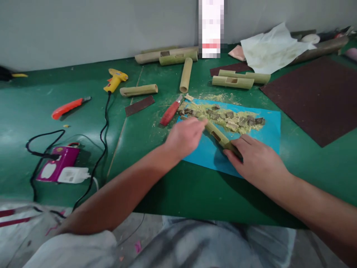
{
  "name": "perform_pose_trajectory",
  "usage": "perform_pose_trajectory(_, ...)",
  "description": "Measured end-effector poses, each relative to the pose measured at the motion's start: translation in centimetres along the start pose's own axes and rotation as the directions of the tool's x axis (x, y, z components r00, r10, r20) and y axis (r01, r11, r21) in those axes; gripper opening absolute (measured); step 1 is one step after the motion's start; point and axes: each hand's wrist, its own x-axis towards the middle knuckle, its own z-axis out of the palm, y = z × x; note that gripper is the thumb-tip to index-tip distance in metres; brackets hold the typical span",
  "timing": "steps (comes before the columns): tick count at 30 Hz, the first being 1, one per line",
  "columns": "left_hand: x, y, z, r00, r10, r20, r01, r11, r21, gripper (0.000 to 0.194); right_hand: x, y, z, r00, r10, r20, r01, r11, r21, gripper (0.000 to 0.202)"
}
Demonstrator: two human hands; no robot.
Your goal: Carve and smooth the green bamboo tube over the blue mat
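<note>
Bamboo tube [219,134] was over blue sheet [272,128], shavings [242,128] toward bench's [181,190] back edge, red-handled tool [170,113] left; right hand [258,158] clamped near end, left hand [184,137] far end.

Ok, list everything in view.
Tube: 1, green, centre
Other tubes: 7+, greenish, behind
Scraps: many, green-brown, on sheet
Sheet: 1, blue, centre
Knife: 1, red, beside sheet
Cutter: 1, orange, left
Glue gun: 1, yellow, left
Socket: 1, purple, left
Plug: 1, white, beside socket
Cords: 2+, black, left
Dark sheets: 3, brown, scattered
Paper: 1, white, back right
Table: 1, green, below
Left hand: 1, bare, at tube
Right hand: 1, bare, at tube
</note>
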Motion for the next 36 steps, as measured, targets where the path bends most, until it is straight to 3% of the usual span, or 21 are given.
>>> perform_pose_trajectory(2,-0.1,0.1,0.0,0.999,0.020,0.041,-0.020,1.000,-0.004,0.031,0.0,0.0,0.0,1.000,-0.001,0.007,0.001,1.000,0.004,0.023)
perform_pose_trajectory(6,0.1,0.0,0.0,0.999,-0.042,-0.022,0.042,0.999,-0.004,0.028,0.0,-0.1,0.0,1.000,0.000,-0.006,0.000,1.000,0.012,0.023)
perform_pose_trajectory(9,0.2,-0.1,0.0,1.000,-0.011,0.011,0.012,0.999,-0.049,0.028,0.0,-0.1,0.1,1.000,-0.018,-0.009,0.018,1.000,0.015,0.022)
perform_pose_trajectory(12,0.2,-0.1,0.1,0.999,-0.017,-0.035,0.016,1.000,-0.026,0.027,0.0,-0.2,0.1,1.000,-0.026,-0.008,0.026,1.000,-0.010,0.022)
perform_pose_trajectory(16,0.1,-0.2,0.1,1.000,0.000,0.015,0.000,1.000,-0.002,0.029,-0.1,-0.4,0.1,0.999,-0.038,0.000,0.038,0.998,-0.045,0.021)
perform_pose_trajectory(19,0.1,-0.3,0.0,0.999,-0.032,-0.043,0.032,0.999,-0.004,0.027,-0.1,-0.6,0.1,0.999,-0.048,-0.009,0.047,0.997,-0.064,0.021)
perform_pose_trajectory(24,0.1,-0.5,-0.2,0.999,-0.013,-0.033,0.011,0.998,-0.061,0.027,-0.2,-0.5,0.3,0.996,-0.080,-0.042,0.078,0.996,-0.051,0.020)
perform_pose_trajectory(30,0.3,-2.2,-0.2,0.992,-0.099,-0.083,0.097,0.995,-0.022,0.027,-0.3,-0.3,0.2,0.994,-0.075,-0.079,0.072,0.996,-0.045,0.023)
perform_pose_trajectory(36,0.4,-2.1,-0.3,0.992,-0.079,-0.096,0.079,0.997,-0.007,0.025,-0.4,-0.1,-0.1,0.984,-0.102,-0.148,0.095,0.994,-0.058,0.020)
